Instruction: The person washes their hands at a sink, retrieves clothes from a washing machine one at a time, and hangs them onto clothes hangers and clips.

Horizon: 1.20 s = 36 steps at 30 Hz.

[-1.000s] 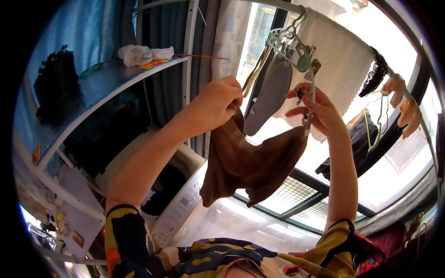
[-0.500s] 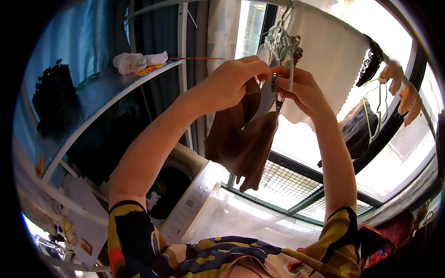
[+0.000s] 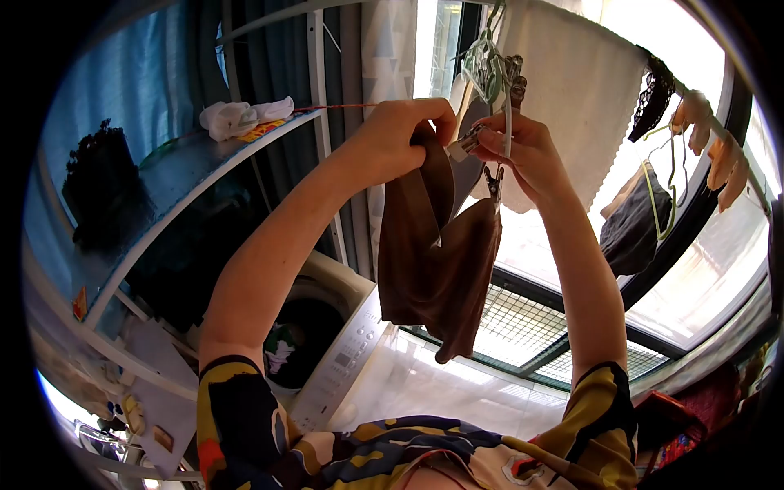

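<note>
A brown garment (image 3: 429,269) hangs in front of me, its exact kind not clear. My left hand (image 3: 400,140) is closed on its upper left edge. A metal clip (image 3: 493,183) grips the garment's upper right corner. Between the thumb and fingers of my right hand (image 3: 521,151) is another metal clothes clip (image 3: 465,147), pointing toward the garment's raised edge. Whether this clip touches the cloth I cannot tell. Above my hands hangs a bunch of pale green and white hangers (image 3: 487,69), with more dark clips (image 3: 516,77) beside it.
At left stands a shelf (image 3: 192,163) with a white plastic bag (image 3: 229,120). Below it, an open washing machine (image 3: 347,347) holds some laundry. A white cloth (image 3: 572,90), dark shorts (image 3: 635,224) on a hanger and a window with mesh (image 3: 523,322) are ahead and right.
My hands have moved slightly apart. The clip in my right hand has tilted toward the left, and the brown garment now hangs straighter and more spread out.
</note>
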Motion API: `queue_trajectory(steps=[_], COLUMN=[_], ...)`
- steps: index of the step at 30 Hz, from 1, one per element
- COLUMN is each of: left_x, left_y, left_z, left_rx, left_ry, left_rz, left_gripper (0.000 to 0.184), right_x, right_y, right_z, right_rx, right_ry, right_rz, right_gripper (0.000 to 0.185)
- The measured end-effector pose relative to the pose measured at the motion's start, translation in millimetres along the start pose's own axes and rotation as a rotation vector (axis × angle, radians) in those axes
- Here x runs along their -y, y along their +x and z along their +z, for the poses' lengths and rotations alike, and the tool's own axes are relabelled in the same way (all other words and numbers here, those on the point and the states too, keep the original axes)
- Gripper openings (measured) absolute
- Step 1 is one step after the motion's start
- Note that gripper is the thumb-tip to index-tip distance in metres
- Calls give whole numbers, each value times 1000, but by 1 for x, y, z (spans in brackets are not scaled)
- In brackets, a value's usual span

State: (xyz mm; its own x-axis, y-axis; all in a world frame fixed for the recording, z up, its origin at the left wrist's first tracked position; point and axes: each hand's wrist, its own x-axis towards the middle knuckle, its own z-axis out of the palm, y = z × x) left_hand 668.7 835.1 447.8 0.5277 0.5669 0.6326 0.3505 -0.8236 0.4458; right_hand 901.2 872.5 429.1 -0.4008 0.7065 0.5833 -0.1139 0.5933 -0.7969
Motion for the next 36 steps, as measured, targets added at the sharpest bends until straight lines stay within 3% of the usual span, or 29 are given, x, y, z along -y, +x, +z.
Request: queue_trajectory(steps=[13,16,19,22,29,31,34,35,36], left_x=[-4,-3,2,-2,-9,-7,18,24,30], left_y=[9,12,16,17,14,8,-11,-19,-33], left_z=[9,11,15,18,29,29,32,30,25], left_rx=[-76,-105,-197,-251,-241,-183,9,97,117], left_ry=[92,61,88,158,326,281,-30,-27,-101], left_rz=[17,-24,43,-91,-191,-183,-101,-191,-285], left_gripper=[23,27,25,22,21,31,65,83,83], right_x=[-1,-6,-6,-6,-15,-8,-15,-15,-11], right_y=[-4,-7,-4,-5,-9,-15,-27,-30,-41], right_z=[8,6,5,8,-2,-3,-10,-10,-7], right_rx=[-110,-59,-108,-74,-122,-114,-276,-339,-427], right_ry=[30,108,17,17,-57,-78,-169,-249,-428], right_rz=[43,-49,35,11,4,24,-56,-74,-123], right_gripper=[19,20,18,17,35,37,37,35,34])
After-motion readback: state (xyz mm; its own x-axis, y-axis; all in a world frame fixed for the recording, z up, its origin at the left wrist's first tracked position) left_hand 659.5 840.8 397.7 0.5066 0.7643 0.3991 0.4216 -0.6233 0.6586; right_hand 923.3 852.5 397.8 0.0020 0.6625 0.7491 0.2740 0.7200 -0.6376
